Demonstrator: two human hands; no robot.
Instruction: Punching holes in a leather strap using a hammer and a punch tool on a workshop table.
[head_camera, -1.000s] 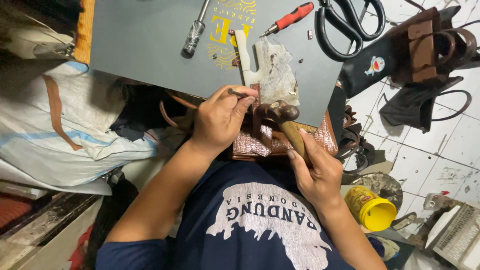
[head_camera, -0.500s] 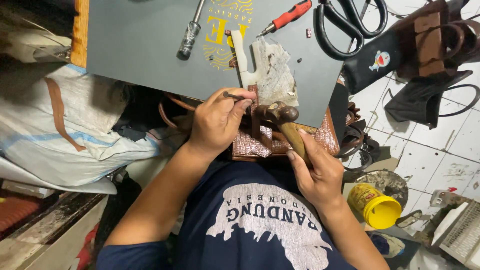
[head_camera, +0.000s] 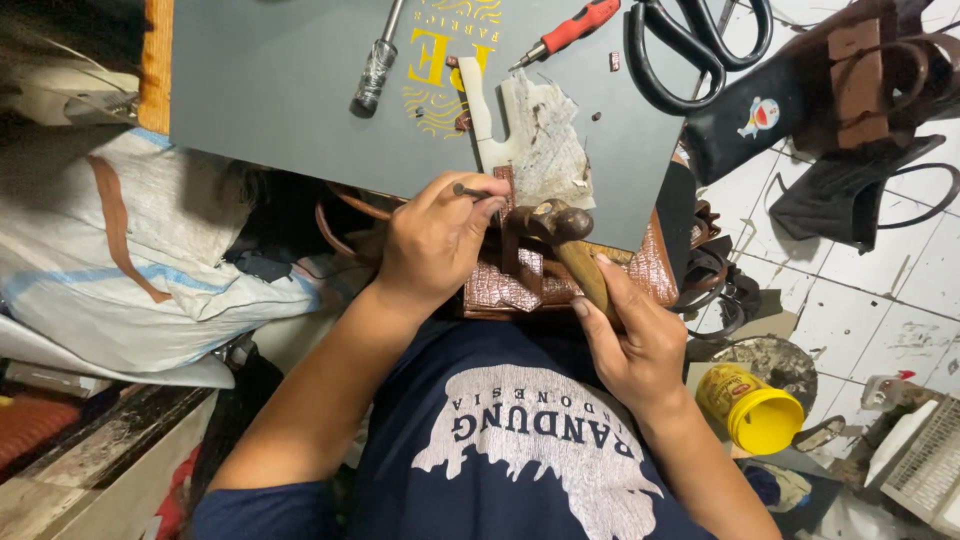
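Note:
My left hand (head_camera: 432, 243) pinches a thin metal punch (head_camera: 470, 190) and holds it onto a brown textured leather piece (head_camera: 520, 285) at the near edge of a grey work board (head_camera: 300, 100). My right hand (head_camera: 630, 345) grips the wooden handle of a small hammer (head_camera: 560, 232). The hammer's metal head rests just right of the punch, over the leather strip. A white scrap of cloth on a pale block (head_camera: 535, 130) lies on the board just beyond the hammer.
On the board lie a metal-handled tool (head_camera: 375, 65), a red-handled screwdriver (head_camera: 572, 28) and large black scissors (head_camera: 690, 45). Dark leather straps and bags (head_camera: 850, 120) lie on white floor tiles at right. A yellow can (head_camera: 750, 408) stands by my right arm. A white sack (head_camera: 120, 250) is at left.
The hammer head has stayed close to the punch, shifting only slightly. My left hand keeps the punch in the same spot. The view has drifted a little.

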